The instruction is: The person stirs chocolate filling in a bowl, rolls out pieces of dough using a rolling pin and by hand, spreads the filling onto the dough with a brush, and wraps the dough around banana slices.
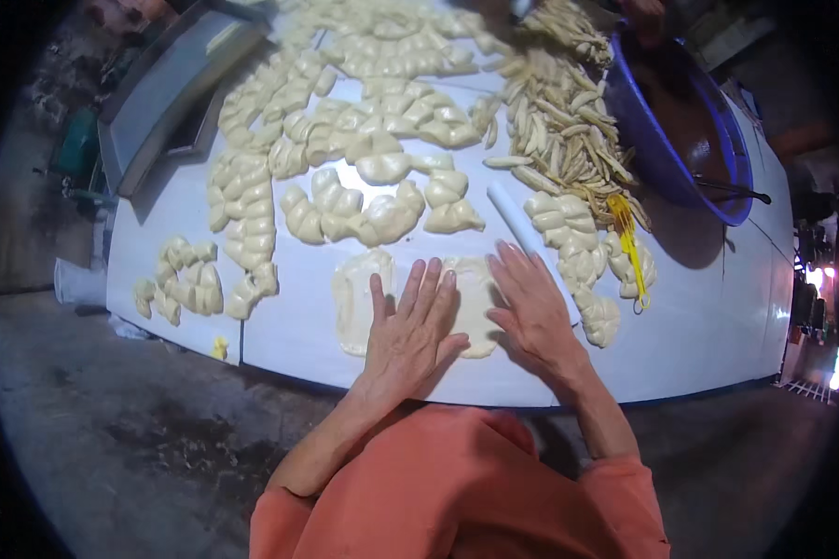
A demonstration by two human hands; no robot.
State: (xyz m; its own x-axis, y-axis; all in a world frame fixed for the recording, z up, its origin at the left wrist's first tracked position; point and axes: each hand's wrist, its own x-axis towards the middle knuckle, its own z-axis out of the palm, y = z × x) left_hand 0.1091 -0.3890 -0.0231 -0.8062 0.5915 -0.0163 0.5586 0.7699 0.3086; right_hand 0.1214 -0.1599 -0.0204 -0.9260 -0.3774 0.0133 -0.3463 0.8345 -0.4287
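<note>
Two flattened sheets of pale dough lie side by side at the near edge of the white table. My left hand (405, 328) is spread flat, palm down, over the inner part of the left dough sheet (352, 303) and the near left of the right one. Over the right side of the right dough sheet (471, 296) is my right hand (533, 307), fingers stretched out and thumb apart. Whether either palm presses on the dough is hidden. A white rolling pin (511, 216) lies slanted just beyond my right hand, partly covered by it.
Rows of dough pieces (382, 210) cover the table (289, 335). Beyond the rolling pin is a heap of peeled bananas (569, 130). A blue basin (741, 177) with brown contents stands at right, near a yellow utensil (627, 247). Metal trays (172, 84) sit at far left.
</note>
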